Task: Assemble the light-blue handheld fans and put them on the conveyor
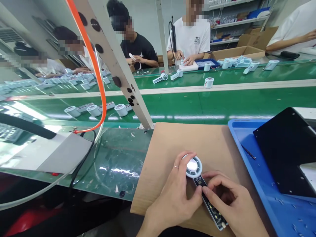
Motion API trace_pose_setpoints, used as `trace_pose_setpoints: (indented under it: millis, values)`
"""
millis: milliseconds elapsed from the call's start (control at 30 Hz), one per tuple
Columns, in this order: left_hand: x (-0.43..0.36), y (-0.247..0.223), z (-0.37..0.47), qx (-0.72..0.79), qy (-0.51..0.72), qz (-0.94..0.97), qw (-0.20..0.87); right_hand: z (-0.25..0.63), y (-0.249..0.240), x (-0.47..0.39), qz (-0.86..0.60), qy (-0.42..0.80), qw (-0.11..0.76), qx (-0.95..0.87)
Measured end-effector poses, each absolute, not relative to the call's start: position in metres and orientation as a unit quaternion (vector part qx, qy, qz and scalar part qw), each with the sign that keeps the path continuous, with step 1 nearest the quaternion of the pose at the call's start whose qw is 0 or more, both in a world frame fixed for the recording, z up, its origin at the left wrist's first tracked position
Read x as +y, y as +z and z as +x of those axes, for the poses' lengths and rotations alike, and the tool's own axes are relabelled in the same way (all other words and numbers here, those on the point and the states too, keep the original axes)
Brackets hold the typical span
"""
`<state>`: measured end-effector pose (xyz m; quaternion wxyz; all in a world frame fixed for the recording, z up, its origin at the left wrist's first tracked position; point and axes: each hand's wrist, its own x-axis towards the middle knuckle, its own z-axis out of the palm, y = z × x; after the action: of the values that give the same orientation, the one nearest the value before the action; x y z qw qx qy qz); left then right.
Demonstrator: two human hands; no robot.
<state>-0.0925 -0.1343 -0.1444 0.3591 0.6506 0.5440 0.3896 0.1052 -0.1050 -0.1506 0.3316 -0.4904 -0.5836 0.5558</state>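
L hand [176,194] and R hand [228,200] both pinch a small handheld fan [201,184], round head up, circuit strip down, near front edge of brown mat [163,154]. Blue tray [261,184] w/ black sheet [286,151] close on R; bare mat to L and beyond; green conveyor [197,105] further back.

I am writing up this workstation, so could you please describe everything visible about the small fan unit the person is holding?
The handheld fan unit has a round pale blue-white head with a white centre disc and a long handle whose open side shows a dark circuit board with small components. It looks like plastic and lies flat on the brown cardboard sheet, head pointing away from the person. The left hand curls round the head; the right hand pinches the handle near the board. Its lower end pokes out beneath the right hand.
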Motion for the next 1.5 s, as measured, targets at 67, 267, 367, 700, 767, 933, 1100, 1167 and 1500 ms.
trace_pose_setpoints:
  millis: [67,267,367,700,767,933,1100,1167,1500]
  values:
    - [-0.135,-0.145,-0.093,0.544,0.39,0.648,0.362,0.103,-0.151,-0.104,-0.485,0.575,0.331,-0.57]
    - [-0.136,-0.146,-0.094,0.547,0.384,0.642,0.376,0.107,-0.153,-0.097,-0.473,0.613,0.302,-0.556]
    - [-0.136,-0.145,-0.094,0.544,0.387,0.639,0.382,0.108,-0.155,-0.097,-0.462,0.619,0.298,-0.561]
    - [-0.136,-0.145,-0.096,0.543,0.404,0.618,0.4,0.108,-0.157,-0.096,-0.462,0.619,0.303,-0.558]
    - [-0.137,-0.147,-0.095,0.538,0.418,0.596,0.426,0.11,-0.16,-0.094,-0.46,0.614,0.301,-0.566]
    - [-0.138,-0.151,-0.095,0.521,0.444,0.567,0.458,0.121,-0.177,-0.086,-0.421,0.629,0.25,-0.604]
    - [-0.139,-0.151,-0.097,0.521,0.439,0.569,0.46,0.123,-0.18,-0.085,-0.419,0.629,0.251,-0.605]
    - [-0.139,-0.15,-0.098,0.522,0.436,0.571,0.46,0.123,-0.179,-0.086,-0.418,0.631,0.252,-0.602]
    - [-0.139,-0.151,-0.098,0.536,0.429,0.566,0.456,0.123,-0.191,-0.085,-0.413,0.635,0.252,-0.602]
